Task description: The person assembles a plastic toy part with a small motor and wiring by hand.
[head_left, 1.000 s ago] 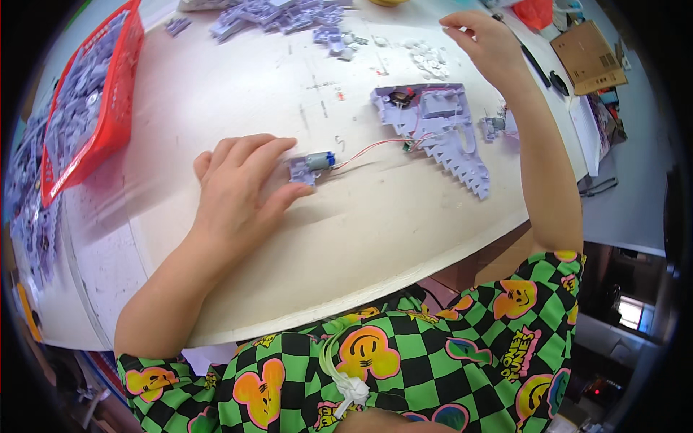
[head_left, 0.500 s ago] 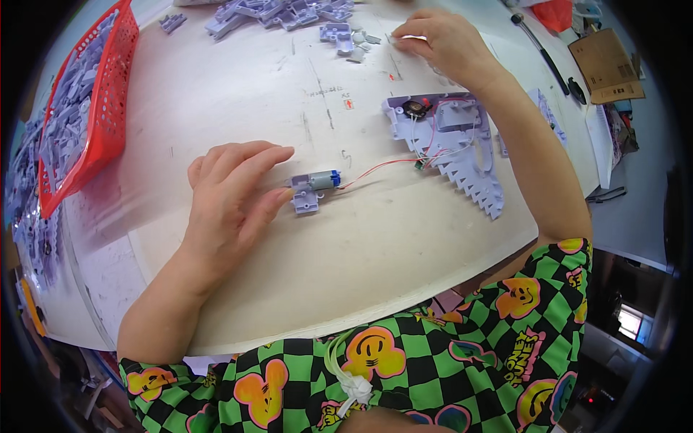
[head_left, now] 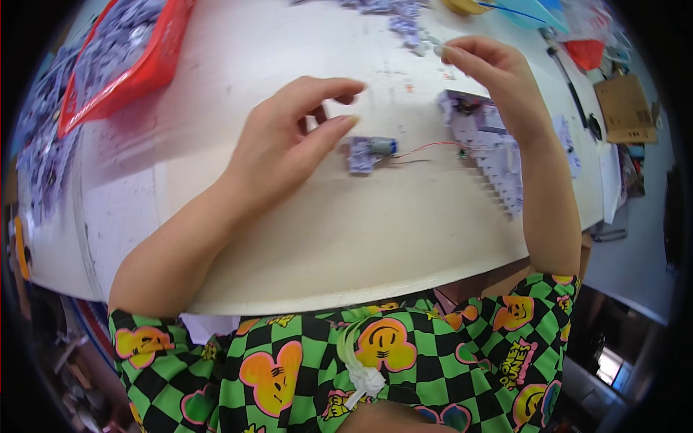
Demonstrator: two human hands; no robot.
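My left hand (head_left: 289, 137) hovers over the table with thumb and forefinger apart, holding nothing. Just off its thumb lies a small silver motor (head_left: 382, 146) with a blue end, seated in a pale purple plastic bracket (head_left: 360, 159). A red wire (head_left: 426, 145) runs from the motor to a small green board at a toothed, saw-shaped purple plastic shell (head_left: 485, 141). Above that shell, my right hand (head_left: 505, 79) pinches a small pale grey piece (head_left: 438, 50), too blurred to name. My right forearm hides part of the shell.
Purple parts fill a red basket (head_left: 167, 61) at the far left, with more heaped beside it. Other purple pieces (head_left: 406, 29) lie at the far edge. A black-handled tool (head_left: 570, 90) and a cardboard box (head_left: 625, 108) sit at the right.
The whole view has shifted. My left hand has lifted away from the bracket, its fingers still apart. My right hand has drawn back from the far small parts, pinching a small piece.
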